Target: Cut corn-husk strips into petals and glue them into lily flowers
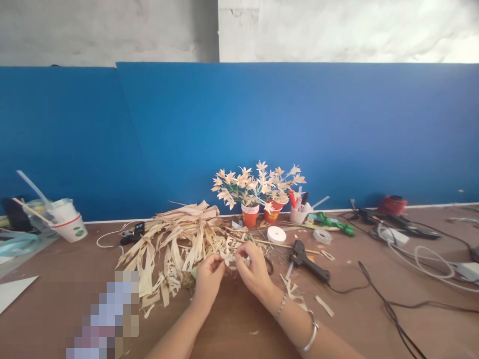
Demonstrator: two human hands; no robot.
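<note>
My left hand (pixel 209 276) and my right hand (pixel 254 267) meet over the front of the table, fingertips pinched. A small pale husk piece (pixel 229 260) is held between them; its exact shape is partly hidden by the fingers. Just beyond and to the left spreads a heap of dried corn husks (pixel 179 244), many cut into strips with holes. A black hot glue gun (pixel 309 262) lies to the right of my right hand. Behind the hands, pale husk flowers (pixel 245 182) stand in an orange-red paper cup (pixel 250 215), with a second flower-filled cup (pixel 273 212) beside it.
A roll of white tape (pixel 276 234) and a clear tape roll (pixel 322 236) lie near the glue gun. Green ribbon (pixel 333 223) is behind them. Black cables (pixel 389 304) cross the right side. At the left stands a white cup (pixel 71 227). A blue partition (pixel 262 114) borders the back.
</note>
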